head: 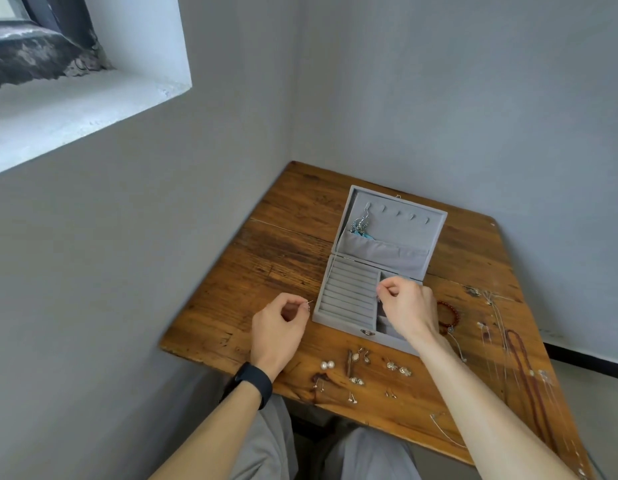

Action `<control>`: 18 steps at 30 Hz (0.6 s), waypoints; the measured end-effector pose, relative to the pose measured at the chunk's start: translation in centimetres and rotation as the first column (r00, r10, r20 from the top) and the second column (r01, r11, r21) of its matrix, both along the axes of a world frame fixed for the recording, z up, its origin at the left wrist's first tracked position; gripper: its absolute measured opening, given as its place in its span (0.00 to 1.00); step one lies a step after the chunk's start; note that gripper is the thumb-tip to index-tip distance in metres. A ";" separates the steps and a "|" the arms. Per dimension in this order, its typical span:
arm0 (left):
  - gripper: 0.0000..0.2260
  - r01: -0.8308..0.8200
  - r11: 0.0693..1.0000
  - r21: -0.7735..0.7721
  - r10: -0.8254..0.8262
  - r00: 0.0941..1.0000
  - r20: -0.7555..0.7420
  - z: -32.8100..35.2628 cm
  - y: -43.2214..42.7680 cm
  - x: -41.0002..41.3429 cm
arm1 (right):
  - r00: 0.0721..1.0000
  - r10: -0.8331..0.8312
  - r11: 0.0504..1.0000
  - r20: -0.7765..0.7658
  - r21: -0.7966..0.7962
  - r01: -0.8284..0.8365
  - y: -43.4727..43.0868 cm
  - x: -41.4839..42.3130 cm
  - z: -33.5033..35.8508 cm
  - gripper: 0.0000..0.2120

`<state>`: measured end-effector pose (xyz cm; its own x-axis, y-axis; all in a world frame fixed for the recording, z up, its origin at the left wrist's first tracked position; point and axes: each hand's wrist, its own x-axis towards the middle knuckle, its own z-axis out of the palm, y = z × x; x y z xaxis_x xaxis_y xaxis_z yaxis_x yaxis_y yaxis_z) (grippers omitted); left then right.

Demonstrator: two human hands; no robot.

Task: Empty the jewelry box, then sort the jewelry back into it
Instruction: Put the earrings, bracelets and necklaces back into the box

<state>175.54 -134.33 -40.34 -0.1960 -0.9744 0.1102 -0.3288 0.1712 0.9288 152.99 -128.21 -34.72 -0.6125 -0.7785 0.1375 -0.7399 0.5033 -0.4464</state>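
Observation:
An open grey velvet jewelry box (349,296) stands on the wooden table (276,251), its lid leaning back. A silver piece with a blue part (360,226) hangs from a hook in the lid. My left hand (278,327) pinches a small earring (309,304) just left of the box. Over the ring rolls, my right hand (406,306) pinches another small earring (378,299). Several earrings (356,370) lie on the table in front of the box. A red bead bracelet (451,311) and several necklaces (519,355) lie to the right.
The table sits in a corner between two grey walls, with a window ledge (75,109) at the upper left. My knees in grey trousers (266,445) are under the front edge. Bare wood shows left of the box.

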 end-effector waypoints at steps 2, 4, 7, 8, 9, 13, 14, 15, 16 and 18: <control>0.04 0.008 1.000 -0.017 -0.008 1.000 0.005 -0.2 0.0 0.0 | 1.000 -0.004 0.999 -0.026 0.049 0.005 -1.2 -0.6 0.0 0.06; 0.04 0.012 0.999 -0.031 -0.012 1.000 0.005 -0.3 -0.1 0.1 | 0.999 0.001 0.995 -0.047 0.104 0.004 -2.3 -1.2 0.2 0.07; 0.04 0.015 0.999 -0.040 -0.015 1.000 0.005 -0.3 -0.1 0.2 | 0.996 0.030 0.984 -0.081 0.180 -0.015 -3.7 -1.8 0.5 0.08; 0.04 0.017 0.999 -0.042 -0.017 1.000 0.003 -0.4 -0.1 0.2 | 0.994 0.046 0.979 -0.098 0.201 -0.025 -4.0 -1.9 0.5 0.08; 0.04 0.019 0.999 -0.045 -0.019 1.000 0.003 -0.4 -0.1 0.2 | 0.991 0.062 0.974 -0.115 0.223 -0.035 -4.4 -2.0 0.6 0.08; 0.03 0.032 0.998 -0.048 -0.031 0.999 0.013 -0.5 -0.2 0.3 | 0.975 0.134 0.938 -0.176 0.340 -0.068 -5.4 -2.1 1.3 0.09; 0.03 0.033 0.998 -0.047 -0.032 0.999 0.015 -0.5 -0.2 0.3 | 0.970 0.154 0.925 -0.190 0.372 -0.074 -5.6 -2.1 1.5 0.09; 0.03 0.033 0.998 -0.048 -0.032 0.999 0.021 -0.5 -0.1 0.3 | 0.964 0.170 0.913 -0.205 0.400 -0.076 -5.9 -2.0 1.7 0.09; 0.03 0.034 0.998 -0.047 -0.032 0.999 0.027 -0.5 -0.1 0.3 | 0.958 0.182 0.903 -0.223 0.423 -0.073 -6.1 -1.9 2.0 0.10; 0.03 0.034 0.999 -0.042 -0.033 0.999 0.039 -0.4 -0.1 0.3 | 0.944 0.201 0.886 -0.261 0.459 -0.062 -6.6 -1.5 2.4 0.10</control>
<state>175.82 -134.42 -40.77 -0.2332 -0.9618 0.1434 -0.3578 0.2220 0.9070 151.46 -134.86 -32.32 -0.4857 -0.8704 -0.0807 -0.8741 0.4836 0.0446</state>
